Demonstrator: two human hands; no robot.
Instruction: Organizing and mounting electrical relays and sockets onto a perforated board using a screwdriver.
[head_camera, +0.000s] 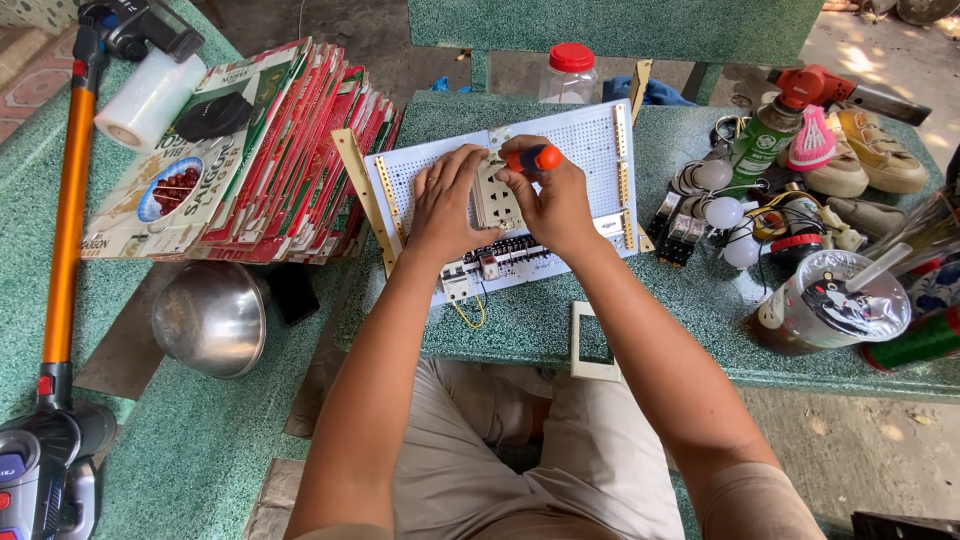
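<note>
- We are looking down at a white perforated board (590, 150) lying on the green speckled table (690, 300), with brass-coloured rails along its edges.
- We are resting our left hand (447, 200) flat on the board, fingers spread a little, fingertips touching the left edge of the white socket block (497, 203).
- We are closing our right hand (553, 200) around a screwdriver with an orange and blue handle (533, 157), fingers curled tight on the grip; its tip is hidden behind the hand, so we cannot tell where it is touching.
- The socket block is sitting near the middle of the board, between our two hands, just above a row of black terminals and breakers (495, 262).
- A white frame plate (590, 343) is lying at the table's near edge, beside our right forearm.
- A stack of red cartons (270, 160) is leaning at the left, with a steel bowl (210, 318) below it.
- White bulbs (725, 212) and a lidded plastic cup (835, 300) are lying at the right.
</note>
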